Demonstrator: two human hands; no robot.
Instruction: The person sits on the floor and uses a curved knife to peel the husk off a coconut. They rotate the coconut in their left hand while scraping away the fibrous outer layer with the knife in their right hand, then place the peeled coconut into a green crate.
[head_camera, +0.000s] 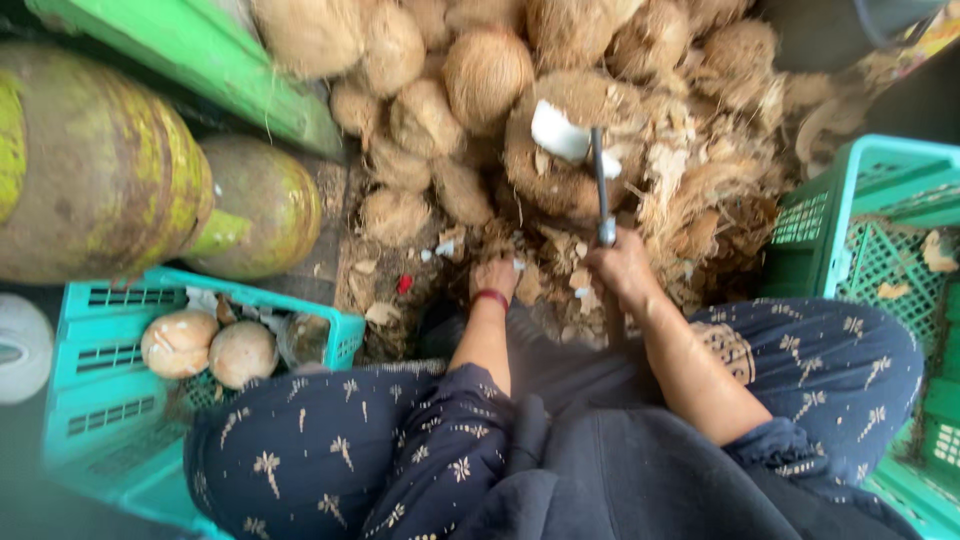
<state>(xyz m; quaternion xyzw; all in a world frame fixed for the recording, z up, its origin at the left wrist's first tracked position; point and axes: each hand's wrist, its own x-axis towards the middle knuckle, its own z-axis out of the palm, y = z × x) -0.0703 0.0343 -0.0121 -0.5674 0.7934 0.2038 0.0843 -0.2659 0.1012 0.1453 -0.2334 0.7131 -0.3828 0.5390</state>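
Right hand (622, 265) grips one metal tool (601, 185), tip touching husked coconut (560, 140) in pile | left hand (494, 277) rests fingers-down on husk litter; grip unclear | two peeled coconuts (210, 345) in teal crate (100, 350) | two gas cylinders (150, 185)

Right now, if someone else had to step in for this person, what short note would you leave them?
Right hand: gripping a metal blade, its tip at a husked coconut with a white cut patch.
Left hand: down among husk scraps, holding nothing that shows.
Done: two peeled coconuts lie in the teal crate on the left.
Left: a pile of brown coconuts lies ahead, still in husk.
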